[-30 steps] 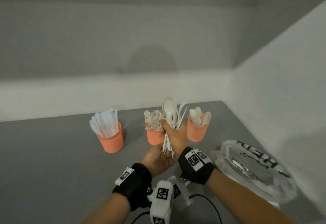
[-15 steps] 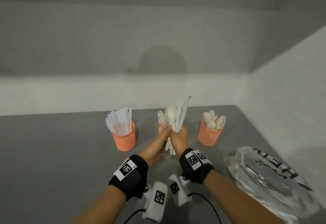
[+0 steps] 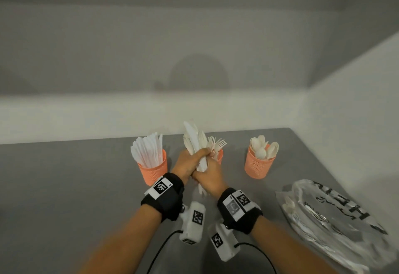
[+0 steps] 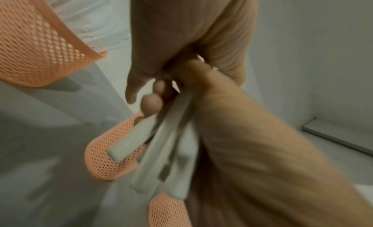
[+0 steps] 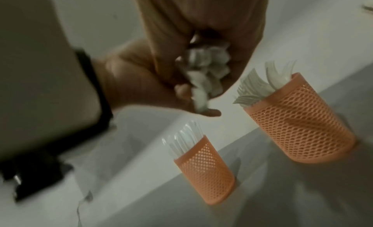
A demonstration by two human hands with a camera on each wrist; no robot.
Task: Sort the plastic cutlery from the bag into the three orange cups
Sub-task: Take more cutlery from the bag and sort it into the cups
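Observation:
Both hands hold one bundle of white plastic cutlery (image 3: 194, 142) upright above the table, in front of the middle cup. My left hand (image 3: 194, 157) curls round the bundle near its top; my right hand (image 3: 210, 171) grips it lower down, and the handles (image 4: 159, 152) stick out below. Three orange mesh cups stand in a row: the left cup (image 3: 153, 169) holds knives, the middle cup (image 3: 220, 156) holds forks and is mostly hidden by my hands, and the right cup (image 3: 259, 166) holds spoons. The fork cup (image 5: 302, 120) and knife cup (image 5: 204, 173) also show in the right wrist view.
A crumpled clear plastic bag (image 3: 332, 215) with black lettering lies on the grey table (image 3: 64, 198) at the right, near the side wall. A white wall runs close behind the cups. Cables trail from the wrist cameras at the near edge.
My left hand has risen from under the bundle and closed round its upper part. The bundle now leans left, and both hands have moved closer to the middle cup.

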